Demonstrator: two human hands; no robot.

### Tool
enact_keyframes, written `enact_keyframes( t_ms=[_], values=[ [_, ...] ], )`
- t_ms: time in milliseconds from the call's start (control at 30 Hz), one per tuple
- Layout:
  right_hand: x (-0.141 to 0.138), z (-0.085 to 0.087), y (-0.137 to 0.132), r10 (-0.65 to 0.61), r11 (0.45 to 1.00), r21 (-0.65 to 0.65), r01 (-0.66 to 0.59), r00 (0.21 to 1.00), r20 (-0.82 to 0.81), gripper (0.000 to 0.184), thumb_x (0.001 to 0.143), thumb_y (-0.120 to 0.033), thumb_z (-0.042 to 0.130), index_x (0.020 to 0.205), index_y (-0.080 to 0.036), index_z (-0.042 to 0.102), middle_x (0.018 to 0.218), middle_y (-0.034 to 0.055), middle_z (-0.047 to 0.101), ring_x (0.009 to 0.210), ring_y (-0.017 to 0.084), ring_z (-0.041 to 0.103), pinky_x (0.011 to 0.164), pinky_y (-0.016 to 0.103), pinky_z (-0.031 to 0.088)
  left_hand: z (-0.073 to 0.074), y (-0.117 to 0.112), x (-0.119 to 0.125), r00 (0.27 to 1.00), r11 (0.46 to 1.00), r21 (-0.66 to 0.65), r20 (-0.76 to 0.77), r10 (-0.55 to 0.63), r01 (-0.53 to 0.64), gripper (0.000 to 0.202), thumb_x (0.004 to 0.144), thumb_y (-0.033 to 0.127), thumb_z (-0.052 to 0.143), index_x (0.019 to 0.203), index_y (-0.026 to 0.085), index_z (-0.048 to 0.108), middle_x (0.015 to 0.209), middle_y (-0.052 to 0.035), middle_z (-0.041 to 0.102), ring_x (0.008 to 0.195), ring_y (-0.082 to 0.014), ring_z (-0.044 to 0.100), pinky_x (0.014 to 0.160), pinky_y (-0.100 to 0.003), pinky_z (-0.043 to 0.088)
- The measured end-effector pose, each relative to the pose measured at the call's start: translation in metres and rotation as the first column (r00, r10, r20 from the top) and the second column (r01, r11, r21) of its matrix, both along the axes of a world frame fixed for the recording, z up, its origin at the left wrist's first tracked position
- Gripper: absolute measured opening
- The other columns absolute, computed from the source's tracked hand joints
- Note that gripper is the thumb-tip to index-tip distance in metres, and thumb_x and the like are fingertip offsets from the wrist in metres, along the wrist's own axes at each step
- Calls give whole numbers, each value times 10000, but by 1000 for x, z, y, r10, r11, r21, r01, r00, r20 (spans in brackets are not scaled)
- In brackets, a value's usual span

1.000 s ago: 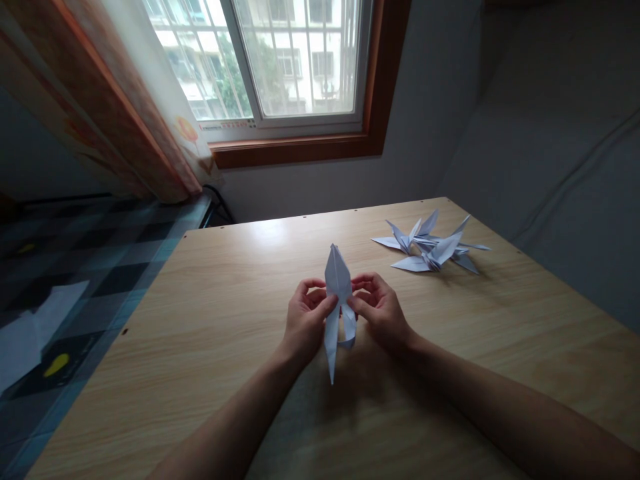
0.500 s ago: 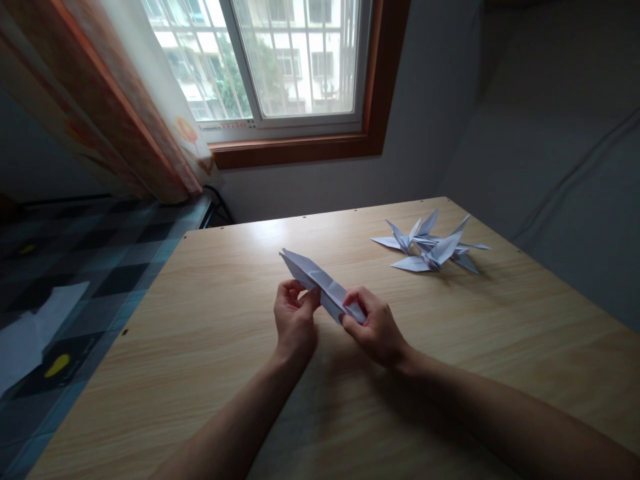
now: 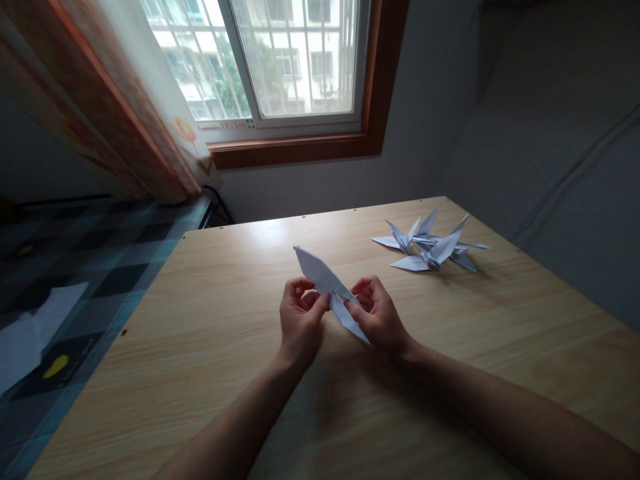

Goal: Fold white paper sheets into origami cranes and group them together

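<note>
A folded piece of white paper (image 3: 320, 270) with a long pointed shape is held above the wooden table (image 3: 210, 373). My left hand (image 3: 303, 317) pinches its left edge near the middle, thumb on the near face. On the other side my right hand (image 3: 377, 313) grips the paper, its thumb pressed at a fold where the layers part. One tip of the paper points up and left, the other down and right. Behind my right hand, several folded paper cranes (image 3: 433, 247) sit bunched together on the table.
To the left is a lower surface with a checked cloth (image 3: 150, 233), and white paper sheets (image 3: 20, 347) lie on it. A window (image 3: 300, 60) and a curtain (image 3: 125, 100) are beyond the table. A wall (image 3: 565, 193) stands on the right.
The folded paper has turned so its broad face shows and its lower layers have spread apart. Both hands have shifted slightly, the left one to the right.
</note>
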State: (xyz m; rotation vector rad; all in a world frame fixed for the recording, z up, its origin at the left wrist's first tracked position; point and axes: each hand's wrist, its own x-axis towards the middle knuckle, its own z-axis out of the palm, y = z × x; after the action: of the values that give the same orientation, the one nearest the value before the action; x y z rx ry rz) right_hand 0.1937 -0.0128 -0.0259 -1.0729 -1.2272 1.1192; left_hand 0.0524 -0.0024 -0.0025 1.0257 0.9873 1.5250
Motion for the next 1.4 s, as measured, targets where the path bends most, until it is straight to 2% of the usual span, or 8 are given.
enact_keyframes(
  t_ms=[233, 433, 667, 800, 900, 1100, 1233, 1400],
  values=[
    [3, 4, -2, 3, 999, 34, -5, 999, 45, 204, 852, -335, 628, 989, -232, 515, 694, -36, 599, 553, 124, 562, 477, 219, 401, -1, -4, 3, 986, 986, -15, -33, -166, 166, 420, 671, 153, 726, 1053, 193, 555, 811, 6, 640, 660, -114, 627, 600, -223, 488],
    [4, 11, 0, -4, 1000, 21, 5, 998, -63, 204, 837, -375, 648, 834, -201, 543, 682, -22, 612, 584, 131, 586, 516, 236, 446, -8, -4, 1, 973, 979, -39, -106, -204, 201, 211, 734, 233, 724, 843, 174, 553, 653, 40, 563, 578, -87, 514, 541, -199, 389],
    [4, 14, 3, -47, 998, -48, 40, 988, -148, 255, 754, -374, 725, 768, -195, 544, 634, -26, 628, 543, 128, 591, 517, 243, 460, -11, -1, 2, 979, 985, -17, -106, -174, 173, 408, 681, 261, 798, 642, 179, 400, 580, 75, 442, 530, -59, 399, 504, -188, 322],
    [5, 13, 8, -49, 996, -87, 29, 969, -243, 295, 721, -385, 755, 787, -204, 532, 636, -30, 644, 522, 131, 600, 524, 256, 479, -10, 1, 2, 978, 979, -33, 60, -200, 202, 419, 617, 254, 841, 699, 184, 435, 638, 63, 536, 580, -86, 517, 575, -215, 428],
    [7, 11, 10, -33, 993, -117, -3, 952, -306, 334, 697, -359, 784, 906, -205, 574, 677, -32, 666, 558, 136, 620, 546, 256, 488, -11, 3, 1, 973, 977, -60, 129, -194, 202, 444, 597, 256, 857, 769, 197, 452, 712, 45, 625, 635, -117, 604, 632, -248, 490],
    [9, 8, 12, 81, 985, -116, -131, 929, -361, 427, 654, -288, 825, 1030, -196, 647, 745, -3, 706, 672, 157, 653, 644, 273, 500, -12, 5, -1, 960, 974, -100, 214, -180, 204, 564, 560, 252, 888, 926, 221, 460, 759, 21, 713, 631, -129, 646, 608, -232, 499],
    [10, 7, 12, 133, 977, -104, -184, 917, -376, 316, 647, -287, 831, 903, -187, 676, 757, 3, 710, 698, 162, 650, 703, 295, 503, -8, 4, -2, 958, 964, -155, 226, -177, 215, 557, 548, 252, 892, 962, 180, 527, 753, -8, 719, 637, -136, 651, 630, -246, 504],
    [12, 5, 11, 134, 978, -108, -181, 930, -343, 251, 693, -305, 801, 687, -178, 585, 639, -29, 627, 577, 110, 544, 579, 238, 419, -3, -1, 0, 956, 952, -154, 166, -240, 266, 380, 566, 249, 864, 826, 135, 611, 732, -11, 688, 618, -121, 607, 607, -238, 485]
  ],
)
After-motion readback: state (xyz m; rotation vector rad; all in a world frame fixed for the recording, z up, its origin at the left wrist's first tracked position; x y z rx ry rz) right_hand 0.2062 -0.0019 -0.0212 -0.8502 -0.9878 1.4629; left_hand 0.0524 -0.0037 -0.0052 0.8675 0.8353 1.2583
